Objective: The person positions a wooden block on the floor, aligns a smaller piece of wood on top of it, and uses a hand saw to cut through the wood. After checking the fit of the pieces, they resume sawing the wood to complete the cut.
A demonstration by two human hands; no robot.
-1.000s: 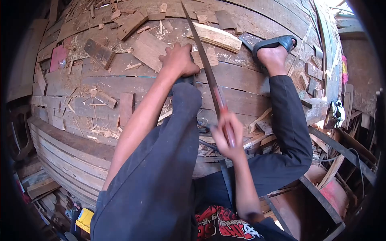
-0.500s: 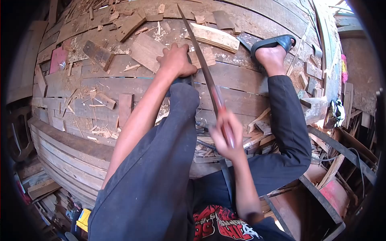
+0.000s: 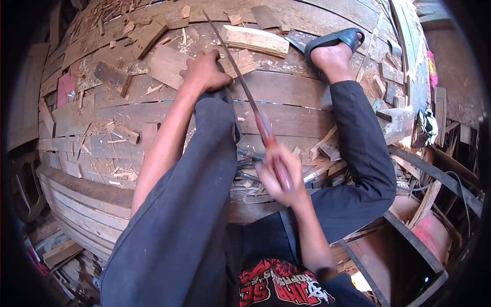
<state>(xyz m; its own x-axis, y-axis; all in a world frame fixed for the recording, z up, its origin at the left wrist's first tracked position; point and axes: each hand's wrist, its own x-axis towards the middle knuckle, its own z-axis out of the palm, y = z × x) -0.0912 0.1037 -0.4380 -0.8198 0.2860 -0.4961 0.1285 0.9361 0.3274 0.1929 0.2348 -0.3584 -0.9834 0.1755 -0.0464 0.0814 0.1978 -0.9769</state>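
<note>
While I sit on the plank deck (image 3: 286, 112), my right hand (image 3: 279, 176) is closed tight round the handle end of the long blade (image 3: 232, 66), fingers wrapped fully, handle itself hidden in the fist. Reddish section (image 3: 266, 130) of the blade shows just above that hand. From there the blade runs up and to the left, thin and tapering, tip near the top edge of view.

Left hand (image 3: 203, 71): knuckles up, fingers curled, resting on the deck at the edge of a flat board (image 3: 166, 64), just left of the blade. Can't tell whether those fingers clamp anything or only press down. Hand and blade are close; I can't tell if they touch.

Left trouser leg (image 3: 204, 169) is raised, knee right below the left hand and beside the blade. Right leg is stretched out, foot in a black sandal (image 3: 332, 38) on the planks, well right of the blade.

Around:
- pale offcut (image 3: 255, 41) lying just right of the blade, near the tip end
- dark block (image 3: 112, 77) and a red piece (image 3: 66, 87) off to the left
- chips and splinters (image 3: 120, 169) scattered over the planks, a heap of slivers near my right hand
- red-printed shirt (image 3: 281, 286) at bottom of view
</note>
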